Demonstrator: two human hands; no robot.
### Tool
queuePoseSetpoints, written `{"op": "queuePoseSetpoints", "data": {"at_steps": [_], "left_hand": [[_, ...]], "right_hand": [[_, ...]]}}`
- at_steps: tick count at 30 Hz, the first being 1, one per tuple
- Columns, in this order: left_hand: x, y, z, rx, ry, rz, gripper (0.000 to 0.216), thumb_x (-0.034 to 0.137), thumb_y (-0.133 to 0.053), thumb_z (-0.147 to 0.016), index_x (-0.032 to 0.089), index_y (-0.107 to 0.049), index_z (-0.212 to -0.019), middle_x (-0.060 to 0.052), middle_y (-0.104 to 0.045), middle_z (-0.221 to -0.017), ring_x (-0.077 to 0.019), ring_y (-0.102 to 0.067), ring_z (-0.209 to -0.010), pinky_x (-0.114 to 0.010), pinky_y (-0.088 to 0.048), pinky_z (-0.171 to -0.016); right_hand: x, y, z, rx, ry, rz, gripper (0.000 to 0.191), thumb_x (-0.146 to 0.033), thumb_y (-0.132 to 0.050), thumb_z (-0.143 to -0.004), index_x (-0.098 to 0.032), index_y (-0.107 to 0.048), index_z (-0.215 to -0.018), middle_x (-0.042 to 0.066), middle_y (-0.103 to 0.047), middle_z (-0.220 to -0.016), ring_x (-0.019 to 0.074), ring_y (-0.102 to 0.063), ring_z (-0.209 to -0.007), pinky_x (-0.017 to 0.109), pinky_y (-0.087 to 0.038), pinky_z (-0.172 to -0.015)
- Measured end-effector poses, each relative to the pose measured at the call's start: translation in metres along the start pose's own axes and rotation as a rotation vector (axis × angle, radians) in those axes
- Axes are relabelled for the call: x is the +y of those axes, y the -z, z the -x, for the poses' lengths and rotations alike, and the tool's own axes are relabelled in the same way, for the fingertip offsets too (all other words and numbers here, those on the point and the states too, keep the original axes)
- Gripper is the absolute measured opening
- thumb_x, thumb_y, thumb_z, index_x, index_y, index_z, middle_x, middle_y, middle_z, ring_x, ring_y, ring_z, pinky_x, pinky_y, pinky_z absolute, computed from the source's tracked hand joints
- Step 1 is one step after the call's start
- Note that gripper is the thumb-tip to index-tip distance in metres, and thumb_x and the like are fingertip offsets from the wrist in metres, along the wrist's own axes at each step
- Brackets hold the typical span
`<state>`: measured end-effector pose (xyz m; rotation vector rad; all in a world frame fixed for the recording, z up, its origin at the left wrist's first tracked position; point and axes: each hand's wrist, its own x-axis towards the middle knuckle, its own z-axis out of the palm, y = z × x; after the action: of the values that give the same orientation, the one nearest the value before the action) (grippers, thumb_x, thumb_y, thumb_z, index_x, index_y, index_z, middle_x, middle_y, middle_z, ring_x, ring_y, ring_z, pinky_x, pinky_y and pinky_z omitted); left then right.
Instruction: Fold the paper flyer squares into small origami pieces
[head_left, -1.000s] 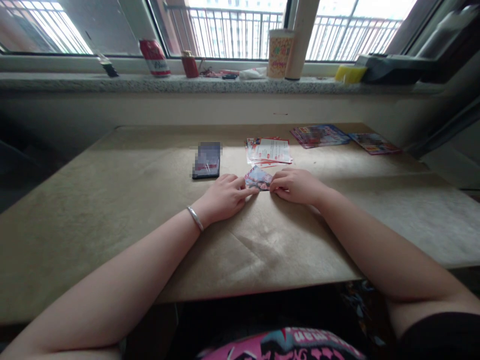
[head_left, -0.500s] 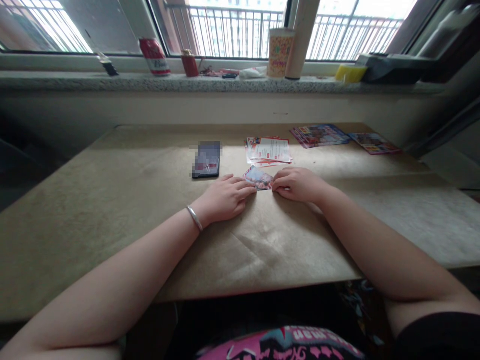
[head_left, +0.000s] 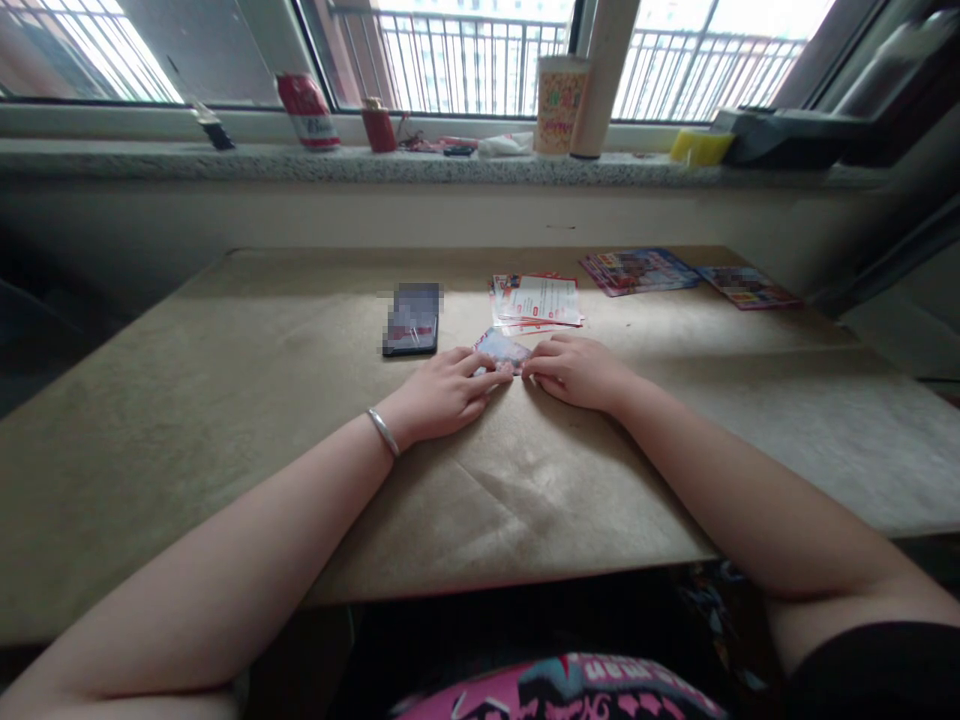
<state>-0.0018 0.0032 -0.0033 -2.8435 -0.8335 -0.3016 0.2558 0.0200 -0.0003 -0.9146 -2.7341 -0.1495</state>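
Observation:
A small sheet of printed colour paper [head_left: 501, 346], apparently folded, lies on the table between my two hands. My left hand [head_left: 448, 393] rests palm down on its left side, the fingers holding the paper against the table near the front corner. At the paper's right side my right hand [head_left: 576, 370] is curled, with thumb and fingertips closed on the edge. The fingertips of both hands almost meet at the near edge. Fingers cover part of the sheet, so its full shape is hidden.
A phone [head_left: 412, 319] lies left of the paper. Behind it is a stack of white-and-red printed cards [head_left: 540, 300]; colourful printed sheets [head_left: 641, 271] and another [head_left: 750, 287] lie at the back right. A can [head_left: 307, 112] and a patterned cup [head_left: 561, 105] stand on the windowsill.
My right hand has slid left, closer to my left hand. The paper has shifted slightly left, and less of its near part shows. Left fingers reach further over it.

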Motion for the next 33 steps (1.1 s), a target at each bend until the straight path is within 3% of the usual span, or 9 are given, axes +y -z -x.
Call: {"op": "queuePoseSetpoints", "data": {"at_steps": [15,23,33], "left_hand": [[-0.001,0.001,0.001,0.004,0.008,0.016,0.04,0.027,-0.04,-0.098,0.022,-0.053,-0.135,-0.007,-0.056,-0.132,-0.0232,-0.048,-0.119,-0.039,-0.037,-0.107],[-0.002,0.001,0.001,0.009,0.02,0.04,0.038,0.028,-0.04,-0.098,0.021,-0.056,-0.132,-0.006,-0.058,-0.131,-0.024,-0.049,-0.118,-0.04,-0.039,-0.106],[-0.004,0.001,0.003,0.021,0.037,0.125,0.035,0.026,-0.041,-0.097,0.022,-0.059,-0.128,-0.005,-0.058,-0.131,-0.0224,-0.049,-0.119,-0.039,-0.041,-0.105]], "right_hand": [[0.013,0.015,0.011,-0.056,-0.096,0.011,0.026,-0.018,-0.052,-0.083,-0.028,-0.074,-0.093,0.0,-0.072,-0.098,0.0182,-0.064,-0.09,0.03,-0.044,-0.072],[0.024,0.024,0.021,-0.115,-0.183,0.012,0.037,-0.007,-0.051,-0.076,-0.03,-0.076,-0.09,-0.004,-0.074,-0.1,0.0159,-0.065,-0.087,0.028,-0.043,-0.068],[0.035,0.027,0.031,-0.102,-0.239,0.042,0.026,-0.014,-0.052,-0.079,-0.027,-0.075,-0.082,-0.002,-0.074,-0.097,0.0165,-0.066,-0.087,0.028,-0.044,-0.068]]}}
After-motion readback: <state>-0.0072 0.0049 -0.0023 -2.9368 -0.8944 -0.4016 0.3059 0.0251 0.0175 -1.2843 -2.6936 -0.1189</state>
